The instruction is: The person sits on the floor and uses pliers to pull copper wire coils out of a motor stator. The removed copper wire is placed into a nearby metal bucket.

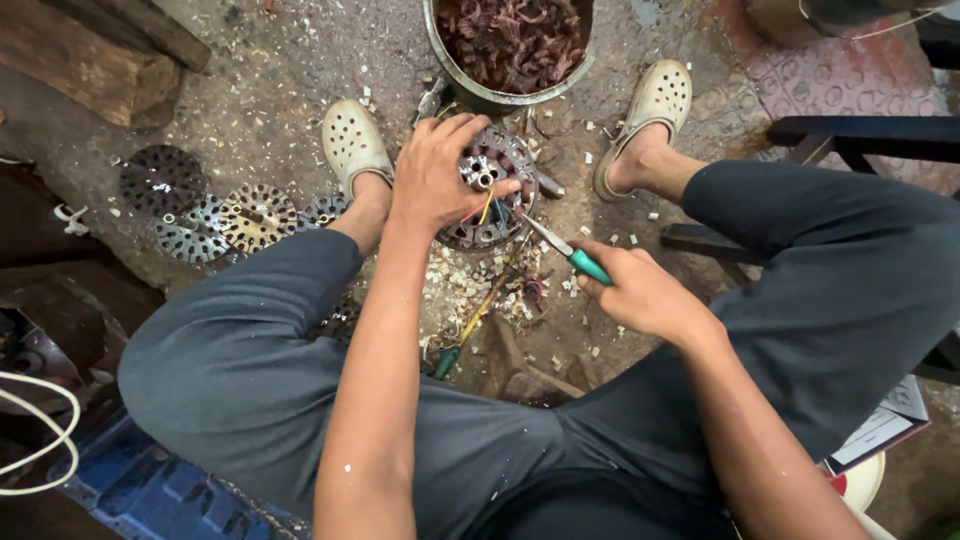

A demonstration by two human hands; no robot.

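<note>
My left hand (437, 172) grips the top of a round metal motor stator (495, 190) that stands on the ground between my feet, with coloured wires sticking out near its centre. My right hand (640, 290) holds a green-handled tool (565, 248), a screwdriver or pliers, whose metal tip points at the stator's lower right rim beside the wires. Small pale scraps lie scattered below the stator.
A metal tub (505, 95) full of reddish copper wire sits just beyond the stator. Several perforated metal discs (215, 215) lie at the left. A wooden block (85, 65) is at top left, another tool (460, 340) lies near my legs, and a dark bench (860, 135) stands at right.
</note>
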